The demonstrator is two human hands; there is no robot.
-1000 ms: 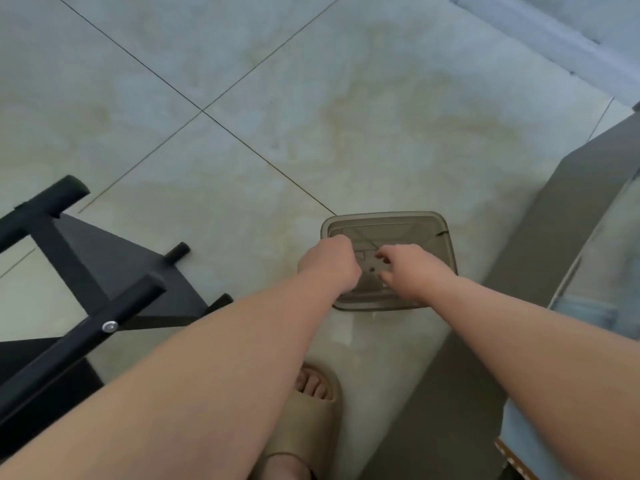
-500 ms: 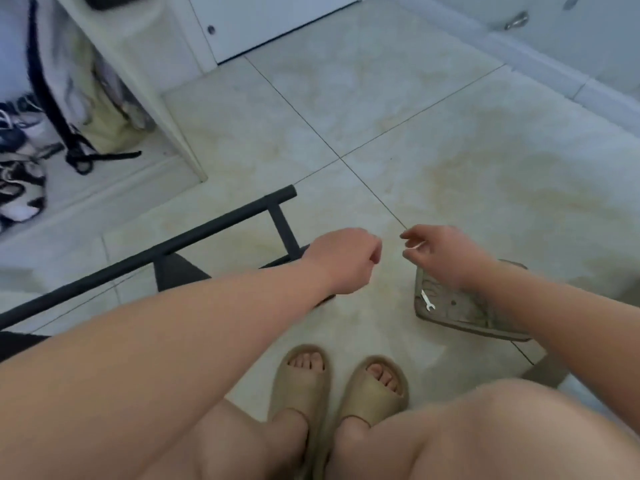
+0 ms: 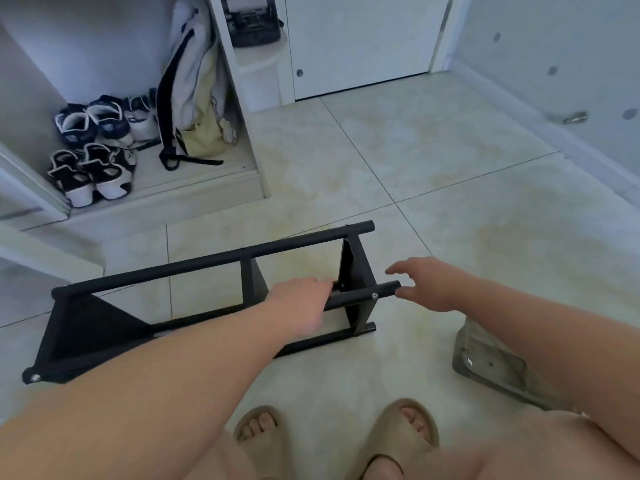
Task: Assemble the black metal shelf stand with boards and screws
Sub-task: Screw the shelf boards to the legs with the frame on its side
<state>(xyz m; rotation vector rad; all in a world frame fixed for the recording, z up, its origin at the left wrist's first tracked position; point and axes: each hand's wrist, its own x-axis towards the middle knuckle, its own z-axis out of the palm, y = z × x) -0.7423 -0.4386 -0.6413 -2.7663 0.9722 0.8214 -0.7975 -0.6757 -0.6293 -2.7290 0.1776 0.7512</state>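
The black metal shelf stand lies on its side on the tiled floor, with black boards set between its bars. A silver screw sits near the right end of the near upper bar. My left hand lies over that bar with its fingers curled round it. My right hand hovers at the bar's right end, fingers spread, thumb just below the tip, holding nothing. A translucent plastic tray with a small wrench lies on the floor under my right forearm.
My feet in beige sandals are just in front of the stand. An open cabinet at the back left holds shoes and a hanging bag. A white door and a wall with a metal doorstop close the far side.
My view swung from the tray to the stand. Both hands left the tray. The left hand landed on the near bar and the right hand opened beside the bar's end.
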